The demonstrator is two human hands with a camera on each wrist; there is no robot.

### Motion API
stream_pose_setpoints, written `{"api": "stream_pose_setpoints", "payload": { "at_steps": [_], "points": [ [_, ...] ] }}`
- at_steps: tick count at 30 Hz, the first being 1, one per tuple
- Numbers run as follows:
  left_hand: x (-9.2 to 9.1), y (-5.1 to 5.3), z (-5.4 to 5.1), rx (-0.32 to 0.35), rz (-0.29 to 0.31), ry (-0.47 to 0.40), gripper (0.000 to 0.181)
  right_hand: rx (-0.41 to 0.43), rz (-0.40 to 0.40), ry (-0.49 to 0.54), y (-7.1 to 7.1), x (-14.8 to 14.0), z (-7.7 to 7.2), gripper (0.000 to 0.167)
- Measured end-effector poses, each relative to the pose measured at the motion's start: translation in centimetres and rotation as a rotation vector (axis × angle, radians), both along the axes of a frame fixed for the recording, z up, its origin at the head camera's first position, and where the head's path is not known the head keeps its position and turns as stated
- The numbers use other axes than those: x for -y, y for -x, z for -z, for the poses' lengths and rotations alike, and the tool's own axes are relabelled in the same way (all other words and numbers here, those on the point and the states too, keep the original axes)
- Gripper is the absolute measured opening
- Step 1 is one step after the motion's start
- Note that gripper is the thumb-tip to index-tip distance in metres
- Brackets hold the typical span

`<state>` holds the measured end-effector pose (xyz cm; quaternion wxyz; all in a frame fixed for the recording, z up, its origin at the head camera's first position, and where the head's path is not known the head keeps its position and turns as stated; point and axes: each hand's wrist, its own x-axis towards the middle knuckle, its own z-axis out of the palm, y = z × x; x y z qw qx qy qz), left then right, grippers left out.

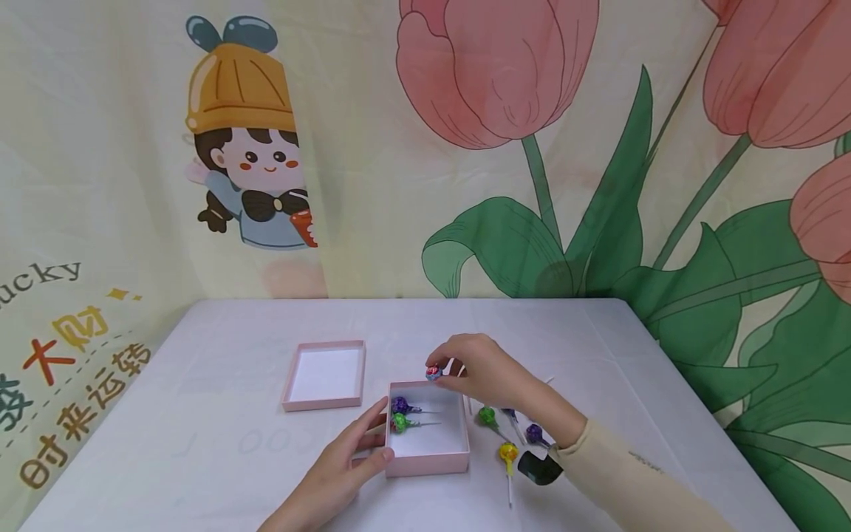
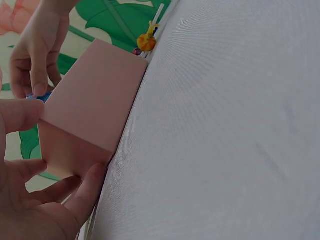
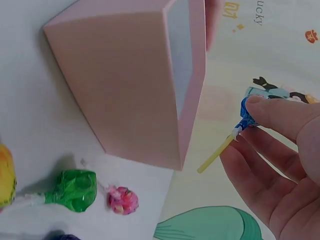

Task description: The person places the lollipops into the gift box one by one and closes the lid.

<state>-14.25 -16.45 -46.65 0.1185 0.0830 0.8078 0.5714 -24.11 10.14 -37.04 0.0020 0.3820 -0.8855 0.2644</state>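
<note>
A pink box (image 1: 428, 464) with a white inside stands uncovered on the table. In it lie a purple lollipop (image 1: 400, 405) and a green lollipop (image 1: 401, 422), with a bit of red beside them. My left hand (image 1: 346, 465) touches the box's left side, its fingertips spread over that wall and its thumb at the near corner. Above the far right part of the rim, my right hand (image 1: 482, 366) pinches a blue-wrapped lollipop (image 1: 433, 372) by its head between thumb and fingers. Its yellow stick (image 3: 216, 155) shows in the right wrist view, pointing away from the palm.
Right of the box lie several lollipops, among them a green one (image 1: 487, 417), a yellow one (image 1: 508, 452), a purple one (image 1: 535, 434) and a pink one (image 3: 123, 200). A shallow pink lid (image 1: 322, 405) with a white inside lies behind and left of the box. A printed cloth hangs behind.
</note>
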Motion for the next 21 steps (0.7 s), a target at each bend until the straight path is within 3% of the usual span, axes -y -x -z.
{"api": "stream_pose_setpoints", "payload": {
  "at_steps": [15,21],
  "points": [
    [0.2,0.1,0.2,-0.033,0.016,-0.001,0.073,0.094,-0.063,-0.034,-1.1,2.6,1.7,0.028],
    [0.3,0.0,0.2,-0.07,0.04,-0.025,0.073,0.078,-0.104,-0.055,-1.2,3.5,2.8,0.022]
  ]
}}
